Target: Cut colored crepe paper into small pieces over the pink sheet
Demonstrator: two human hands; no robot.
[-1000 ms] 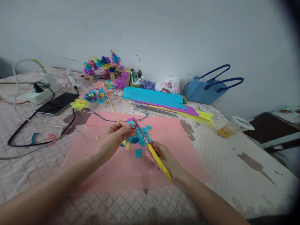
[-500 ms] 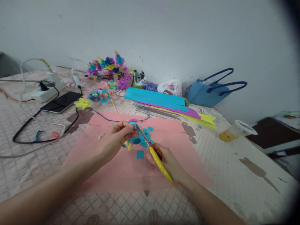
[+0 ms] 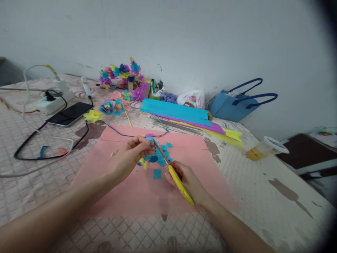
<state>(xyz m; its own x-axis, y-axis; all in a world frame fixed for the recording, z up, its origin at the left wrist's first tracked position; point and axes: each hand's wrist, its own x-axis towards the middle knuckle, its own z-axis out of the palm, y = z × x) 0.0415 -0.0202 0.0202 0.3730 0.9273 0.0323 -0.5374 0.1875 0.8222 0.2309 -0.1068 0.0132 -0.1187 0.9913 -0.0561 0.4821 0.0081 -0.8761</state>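
My left hand (image 3: pixel 129 157) pinches a small blue paper piece (image 3: pixel 150 140) over a pink paper sheet (image 3: pixel 147 189). My right hand (image 3: pixel 188 182) grips yellow-handled scissors (image 3: pixel 173 174), whose blades reach up to the blue piece. Below the blades lies a heap of blue paper scraps (image 3: pixel 159 159) with a few yellow bits on the pink sheet.
Folded blue, purple and yellow paper sheets (image 3: pixel 181 112) lie behind. Paper flowers (image 3: pixel 119 72) stand by the wall, more flowers (image 3: pixel 110 106) nearer. A phone (image 3: pixel 70 114), power strip (image 3: pixel 51 102) and cables lie left. A blue bag (image 3: pixel 231 103) and a plastic cup (image 3: pixel 263 147) are right.
The view shifted slightly; both hands stay in place with the scissors at the blue piece, blades a little closer to it than a second ago.
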